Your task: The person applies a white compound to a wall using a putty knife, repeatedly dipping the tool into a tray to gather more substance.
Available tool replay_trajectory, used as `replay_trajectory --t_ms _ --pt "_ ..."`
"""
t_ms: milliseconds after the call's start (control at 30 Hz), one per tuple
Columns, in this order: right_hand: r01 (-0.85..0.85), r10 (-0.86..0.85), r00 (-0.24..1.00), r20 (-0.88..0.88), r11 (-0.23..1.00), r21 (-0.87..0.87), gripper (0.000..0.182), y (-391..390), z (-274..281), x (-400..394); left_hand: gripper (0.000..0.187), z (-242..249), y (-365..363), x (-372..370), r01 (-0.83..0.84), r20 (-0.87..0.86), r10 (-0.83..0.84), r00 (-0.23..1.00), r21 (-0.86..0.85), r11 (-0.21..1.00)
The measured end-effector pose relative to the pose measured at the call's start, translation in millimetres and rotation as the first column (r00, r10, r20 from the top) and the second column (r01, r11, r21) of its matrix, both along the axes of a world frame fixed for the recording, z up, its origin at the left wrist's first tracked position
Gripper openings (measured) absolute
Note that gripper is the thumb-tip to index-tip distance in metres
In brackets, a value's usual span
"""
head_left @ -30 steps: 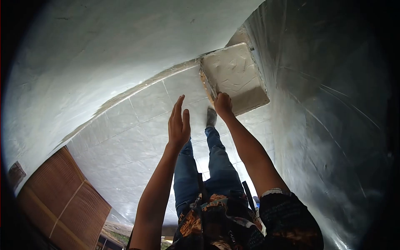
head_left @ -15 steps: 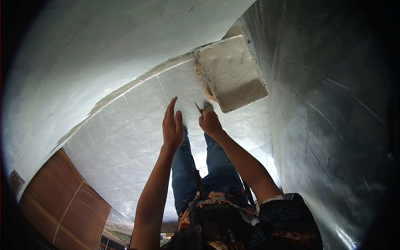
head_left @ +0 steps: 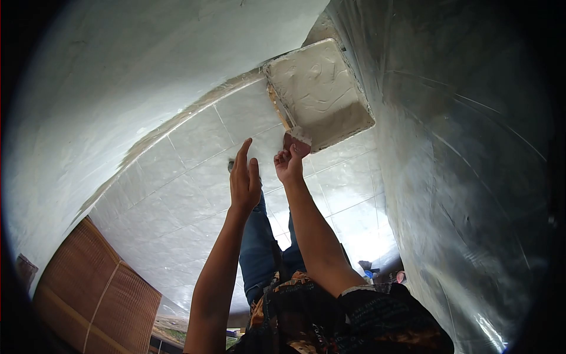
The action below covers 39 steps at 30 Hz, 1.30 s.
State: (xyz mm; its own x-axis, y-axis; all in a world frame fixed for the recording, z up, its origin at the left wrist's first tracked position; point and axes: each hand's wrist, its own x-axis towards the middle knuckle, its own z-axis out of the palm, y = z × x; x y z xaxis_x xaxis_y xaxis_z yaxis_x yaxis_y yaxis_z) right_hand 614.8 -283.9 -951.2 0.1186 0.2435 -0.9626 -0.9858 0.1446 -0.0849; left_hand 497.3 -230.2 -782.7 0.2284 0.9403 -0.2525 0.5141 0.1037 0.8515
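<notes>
Scraper [head_left: 295, 144] juts from the far end of the right hand [head_left: 288, 168], gripped at its near edge between thumb and fingers, with the remaining fingers curled in. A smear of pale paste [head_left: 302, 135] lines the blade's far edge. From my view the blade overlaps the near left part of the tray [head_left: 345, 139]; I cannot tell whether the two touch. To its left and apart from it, I have the left hand [head_left: 243, 186] open, fingers straight, thumb a little out, holding nothing. I count one scraper, two hands and one tray, which lies beyond both hands and holds more paste, grooved on top. Below the hands I see two legs in jeans [head_left: 256, 239] over a tiled floor [head_left: 194, 183]. One pale wall [head_left: 147, 71] curves along the left, plastic sheeting [head_left: 436, 183] covers the right, and one brown panel [head_left: 97, 289] stands near left.
</notes>
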Motion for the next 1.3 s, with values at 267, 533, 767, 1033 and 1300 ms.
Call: replay_trajectory --t_ms 267,533,767,1033,1300 --pt "-0.806 0.794 0.033 0.606 0.380 -0.454 0.028 -56.0 19.1 -1.3 0.046 -3.5 1.3 -16.8 0.002 -0.043 -0.002 0.999 0.006 1.000" --pt "-0.484 0.435 -0.749 0.499 0.154 -0.861 0.012 -18.6 74.1 143.0 0.049 -19.4 -3.8 -21.5 -0.010 -0.029 0.009 1.000 -0.031 0.999" --pt "-0.480 0.338 -0.800 0.495 0.134 -0.867 0.013 31.2 15.4 135.9 0.046 -18.6 -9.3 -17.2 -0.015 -0.051 0.015 0.999 0.008 1.000" --pt "-0.430 0.403 -0.829 0.388 -0.015 -0.903 0.021 132.1 11.0 134.2 0.046 -21.9 -13.6 -8.4 -0.004 -0.042 0.004 0.999 0.006 1.000" --pt "-0.410 0.365 -0.863 0.349 -0.105 -0.906 0.023 115.4 7.7 122.1 0.046 -24.5 -13.8 -0.5 -0.011 -0.038 0.010 0.999 -0.010 1.000"
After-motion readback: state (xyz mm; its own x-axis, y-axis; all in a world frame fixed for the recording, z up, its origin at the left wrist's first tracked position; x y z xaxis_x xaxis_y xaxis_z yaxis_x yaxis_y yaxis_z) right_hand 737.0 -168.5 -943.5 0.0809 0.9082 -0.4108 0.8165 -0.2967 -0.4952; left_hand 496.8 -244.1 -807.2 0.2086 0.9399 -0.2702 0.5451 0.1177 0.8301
